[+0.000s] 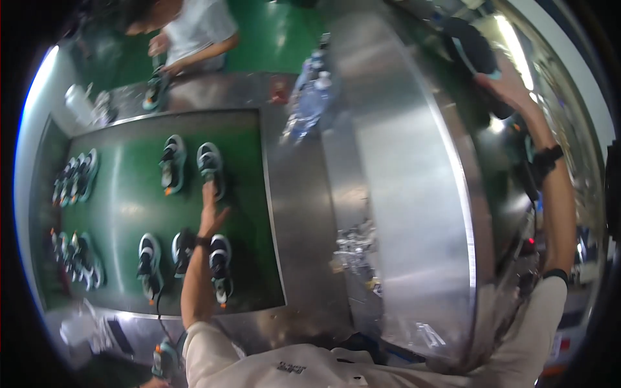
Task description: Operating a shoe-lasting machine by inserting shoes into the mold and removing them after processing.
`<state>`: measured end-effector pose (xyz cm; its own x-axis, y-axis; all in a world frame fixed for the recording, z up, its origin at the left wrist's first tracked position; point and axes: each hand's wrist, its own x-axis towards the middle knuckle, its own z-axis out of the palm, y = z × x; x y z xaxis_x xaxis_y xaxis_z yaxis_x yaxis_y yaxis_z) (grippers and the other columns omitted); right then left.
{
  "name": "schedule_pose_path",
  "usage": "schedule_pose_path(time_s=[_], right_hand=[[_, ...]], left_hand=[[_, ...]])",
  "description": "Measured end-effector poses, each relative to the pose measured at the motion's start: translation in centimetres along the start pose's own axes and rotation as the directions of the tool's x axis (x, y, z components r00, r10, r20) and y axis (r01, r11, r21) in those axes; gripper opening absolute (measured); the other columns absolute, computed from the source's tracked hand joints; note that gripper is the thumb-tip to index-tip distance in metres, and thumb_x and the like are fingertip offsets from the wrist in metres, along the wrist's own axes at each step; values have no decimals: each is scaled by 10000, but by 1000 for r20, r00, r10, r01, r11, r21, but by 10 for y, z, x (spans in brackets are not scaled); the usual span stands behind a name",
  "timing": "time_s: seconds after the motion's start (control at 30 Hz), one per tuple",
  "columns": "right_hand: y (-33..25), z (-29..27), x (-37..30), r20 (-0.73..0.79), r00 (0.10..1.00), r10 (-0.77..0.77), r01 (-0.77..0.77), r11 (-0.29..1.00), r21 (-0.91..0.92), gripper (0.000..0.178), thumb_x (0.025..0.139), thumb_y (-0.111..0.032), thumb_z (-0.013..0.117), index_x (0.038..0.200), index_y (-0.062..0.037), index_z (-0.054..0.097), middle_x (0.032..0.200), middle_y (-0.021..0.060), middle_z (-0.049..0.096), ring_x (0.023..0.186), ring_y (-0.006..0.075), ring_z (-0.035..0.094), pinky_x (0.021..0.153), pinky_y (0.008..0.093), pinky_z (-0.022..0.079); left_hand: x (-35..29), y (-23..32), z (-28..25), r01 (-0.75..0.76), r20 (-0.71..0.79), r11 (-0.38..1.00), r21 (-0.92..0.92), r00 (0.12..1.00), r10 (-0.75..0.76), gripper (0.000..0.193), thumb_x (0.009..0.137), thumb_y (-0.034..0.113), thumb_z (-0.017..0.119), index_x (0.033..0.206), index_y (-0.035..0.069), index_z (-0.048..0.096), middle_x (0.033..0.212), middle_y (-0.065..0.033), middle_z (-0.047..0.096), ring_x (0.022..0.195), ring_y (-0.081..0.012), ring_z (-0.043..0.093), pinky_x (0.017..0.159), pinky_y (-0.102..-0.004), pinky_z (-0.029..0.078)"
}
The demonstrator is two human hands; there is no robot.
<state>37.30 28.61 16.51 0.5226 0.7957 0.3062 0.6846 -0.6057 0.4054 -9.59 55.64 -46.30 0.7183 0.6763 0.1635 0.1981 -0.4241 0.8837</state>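
My left hand (210,216) reaches over the green work surface (123,213). Its fingers lie at the heel of a black-and-white sneaker (209,160), with the thumb spread away to the side. Whether the fingertips are inside the shoe opening is hard to see. At the upper right, my right hand (513,89) is raised and closed on a dark shoe (471,48) with a pale teal edge, which is blurred. Beside the left arm stand more sneakers, one (220,268) to its right and another (182,252) partly hidden behind it.
More sneakers (149,265) stand in rows on the green surface. Plastic bottles (314,97) lie beyond the metal edge. Crumpled clear wrapping (356,249) sits beside a metal ledge (414,194). A co-worker (200,32) across the line handles a shoe; another person's hand shows at the bottom left.
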Motion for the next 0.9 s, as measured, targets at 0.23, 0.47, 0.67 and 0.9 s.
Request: schedule_pose_path(time_s=[0.23, 0.47, 0.67, 0.9], right_hand=[[-32, -82, -39, 427, 903, -47, -53, 974, 219, 1024, 740, -638, 675, 1406, 80, 378, 1406, 281, 445, 1306, 356, 447, 1088, 400, 352], [-35, -81, -72, -21, 990, -142, 131, 833, 537, 944, 642, -445, 786, 1375, 53, 460, 1313, 276, 553, 1184, 351, 574, 1018, 385, 439], [1, -183, -211, -598, 801, -2, 357, 804, 475, 815, 582, -348, 808, 1276, -15, 539, 1055, 210, 682, 915, 347, 675, 827, 410, 530], [-11, -192, -455, -781, 614, 116, 23, 986, 165, 949, 481, -445, 893, 1286, -105, 520, 962, 128, 559, 873, 242, 548, 817, 450, 381]], left_hand=[[-7, 30, -13, 101, -27, 990, 94, 995, -99, 896, 784, 144, 731, 1516, 29, 227, 1544, -258, 240, 1425, -378, 281, 1156, -402, 271], [-126, 208, 44, 363, 415, 755, -546, 900, -132, 605, 882, 145, 684, 1394, -45, 421, 1230, -112, 587, 1095, -226, 570, 951, -360, 453], [-223, 447, 74, 760, 859, 402, -511, 462, 221, 782, 822, 228, 779, 1441, -31, 377, 1393, -222, 507, 1220, -398, 550, 1011, -496, 462], [-231, 636, 149, 319, 386, 230, -920, 624, 680, 917, 793, 391, 798, 1471, 13, 309, 1478, -191, 384, 1321, -344, 445, 1083, -470, 376]])
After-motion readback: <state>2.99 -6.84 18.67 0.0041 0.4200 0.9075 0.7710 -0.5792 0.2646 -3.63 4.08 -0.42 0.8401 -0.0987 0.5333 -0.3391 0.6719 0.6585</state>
